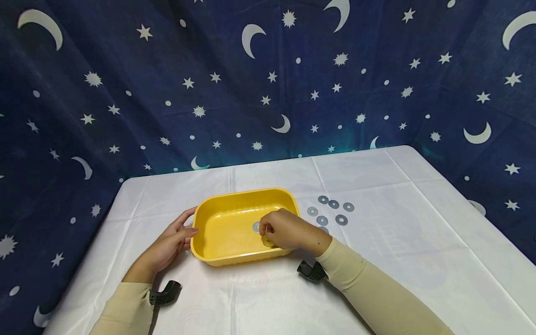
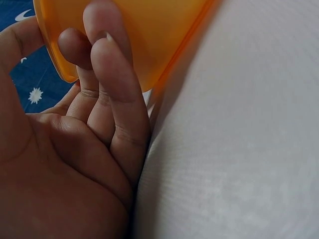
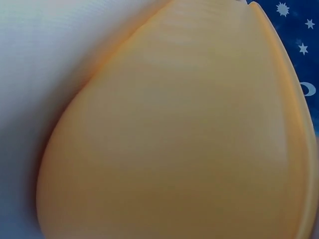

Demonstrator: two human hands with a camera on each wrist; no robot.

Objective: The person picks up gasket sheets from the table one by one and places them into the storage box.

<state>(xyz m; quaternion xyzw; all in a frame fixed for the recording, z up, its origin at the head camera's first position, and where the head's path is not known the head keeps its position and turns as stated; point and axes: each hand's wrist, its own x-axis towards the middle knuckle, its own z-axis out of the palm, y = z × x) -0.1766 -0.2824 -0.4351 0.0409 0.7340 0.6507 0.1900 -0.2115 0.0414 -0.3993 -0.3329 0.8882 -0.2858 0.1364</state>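
A yellow plastic tray (image 1: pixel 243 192) stands on the white table. My left hand (image 1: pixel 189 221) lies against its left outer wall with fairly straight fingers; in the left wrist view these fingers (image 2: pixel 107 74) press on the tray's orange-yellow corner (image 2: pixel 149 40). My right hand (image 1: pixel 265 230) reaches into the tray's right half with curled fingers, and thumb and forefinger seem to pinch a washer (image 1: pixel 268 241). Another grey washer (image 1: pixel 256 227) lies flat on the tray floor beside those fingertips. The right wrist view shows only the tray's outer wall (image 3: pixel 174 139), close and blurred.
Several grey washers (image 1: pixel 333 204) lie loose on the white tablecloth (image 1: pixel 418 232) just right of the tray. A dark blue cloth with moons and stars (image 1: pixel 268 70) hangs behind and beside the table. Black wrist mounts (image 1: pixel 165 293) sit under both sleeves.
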